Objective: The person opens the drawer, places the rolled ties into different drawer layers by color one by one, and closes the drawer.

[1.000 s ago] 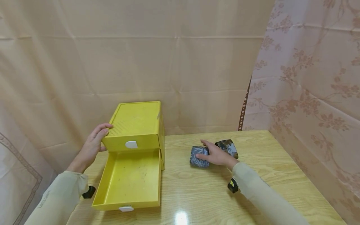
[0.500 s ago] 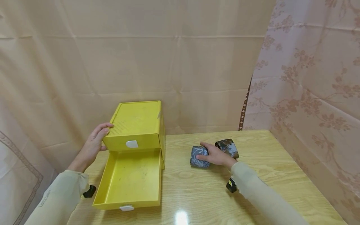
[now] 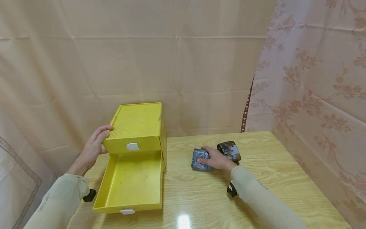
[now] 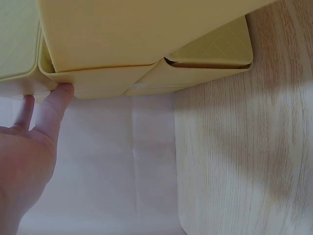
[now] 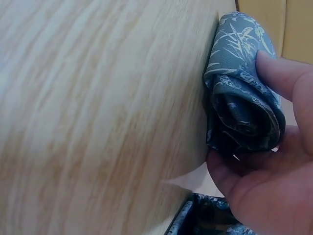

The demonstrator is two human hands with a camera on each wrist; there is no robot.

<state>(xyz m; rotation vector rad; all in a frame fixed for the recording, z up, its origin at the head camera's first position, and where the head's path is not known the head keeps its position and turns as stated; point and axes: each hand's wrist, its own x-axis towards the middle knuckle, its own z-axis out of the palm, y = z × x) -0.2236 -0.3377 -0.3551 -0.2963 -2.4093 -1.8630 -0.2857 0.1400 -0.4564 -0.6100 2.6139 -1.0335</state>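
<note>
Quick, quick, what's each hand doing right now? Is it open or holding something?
Left hand: open, touching the yellow box.
Right hand: closed, holding the grey roll.

Yellow all over the drawer cabinet [image 3: 137,121], matched on the open drawer [image 3: 134,183] at its front; white on both handles [image 3: 132,146]. To the right of the cabinet, slate blue-grey printed with pale, grass-like leaf sprays on the rolled cloth [image 5: 239,83]; farther right of it, blotchy camouflage in brown, black and pale grey on the second roll [image 3: 230,150]. Beneath the cabinet, light honey streaked with wood grain on the table [image 3: 183,187]. Behind it, plain beige on the curtain [image 3: 137,63]; far to the cabinet's right, pinkish cream with rosy-brown blossom branches on the floral curtain [image 3: 320,95].
</note>
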